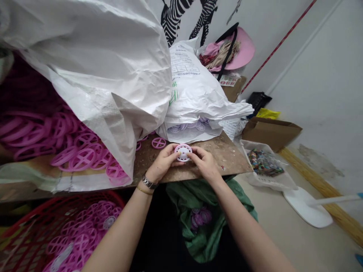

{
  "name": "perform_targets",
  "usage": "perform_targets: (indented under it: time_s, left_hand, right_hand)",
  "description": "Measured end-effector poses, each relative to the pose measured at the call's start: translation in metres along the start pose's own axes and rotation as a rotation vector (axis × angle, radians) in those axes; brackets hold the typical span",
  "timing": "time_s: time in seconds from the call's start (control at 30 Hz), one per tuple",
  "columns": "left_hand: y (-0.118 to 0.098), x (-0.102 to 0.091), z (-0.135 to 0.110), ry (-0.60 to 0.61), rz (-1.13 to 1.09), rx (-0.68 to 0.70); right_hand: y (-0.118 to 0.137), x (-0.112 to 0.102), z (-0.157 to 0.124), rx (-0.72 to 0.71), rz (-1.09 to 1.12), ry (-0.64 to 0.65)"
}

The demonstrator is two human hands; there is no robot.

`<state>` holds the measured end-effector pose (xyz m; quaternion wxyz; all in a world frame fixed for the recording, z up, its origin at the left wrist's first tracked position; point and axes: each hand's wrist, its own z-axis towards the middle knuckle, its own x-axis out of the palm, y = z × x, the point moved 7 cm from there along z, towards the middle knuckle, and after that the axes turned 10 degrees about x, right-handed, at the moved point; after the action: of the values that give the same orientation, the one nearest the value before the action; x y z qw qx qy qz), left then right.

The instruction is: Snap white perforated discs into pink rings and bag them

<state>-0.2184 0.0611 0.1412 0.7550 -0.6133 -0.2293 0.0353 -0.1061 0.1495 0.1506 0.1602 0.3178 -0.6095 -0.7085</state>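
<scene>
Above the front edge of the worn wooden table (181, 173), both hands hold one small round plastic wheel (183, 154), white in the face with a pink rim. My left hand (163, 160) grips its left side, thumb on the face. From the right, my right hand (204, 161) pinches the opposite side. A loose pink spoked ring (158, 142) lies on the table just behind my left hand. Many more pink rings (85, 153) spill from a large white woven sack (113, 68) at left. White-lilac discs (193, 125) show in the mouth of a second sack (193, 83).
Below left, a red basket (31, 223) holds pink rings. A green cloth bag (204, 241) with pink-purple pieces hangs under the table edge. At right are a white bin (265, 166) of colourful packets, a cardboard box (270, 132) and a white dustpan-like scoop (307, 207).
</scene>
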Motion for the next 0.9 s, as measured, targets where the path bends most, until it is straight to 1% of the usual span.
perform_targets:
  time_s: [0.2, 0.33, 0.47, 0.53, 0.6, 0.67, 0.83, 0.9]
  left_hand:
    - [-0.002, 0.005, -0.001, 0.077, 0.227, 0.108]
    - [-0.004, 0.006, -0.001, 0.079, 0.308, 0.141]
    - [-0.007, 0.003, -0.002, 0.030, 0.318, 0.167]
    - [-0.005, 0.001, -0.001, 0.022, 0.308, 0.144]
    - [0.000, 0.001, 0.000, 0.044, 0.284, 0.087]
    - [0.003, 0.003, 0.000, 0.077, 0.261, 0.048]
    - [0.005, 0.006, -0.001, 0.111, 0.214, 0.062]
    - [0.006, 0.008, -0.002, 0.128, 0.226, 0.055]
  right_hand:
    - [0.003, -0.001, 0.003, 0.012, 0.034, -0.035]
    - [0.008, -0.001, 0.000, -0.008, 0.011, -0.016]
    - [0.011, 0.000, 0.000, -0.031, -0.018, -0.047]
    - [0.009, 0.003, 0.002, -0.012, 0.003, -0.020]
    - [0.006, 0.004, 0.004, 0.016, 0.038, 0.015]
    - [0.004, 0.003, 0.005, 0.033, 0.063, 0.023]
    - [0.010, 0.004, 0.001, 0.009, 0.036, 0.075]
    - [0.013, 0.005, -0.002, -0.015, -0.013, 0.059]
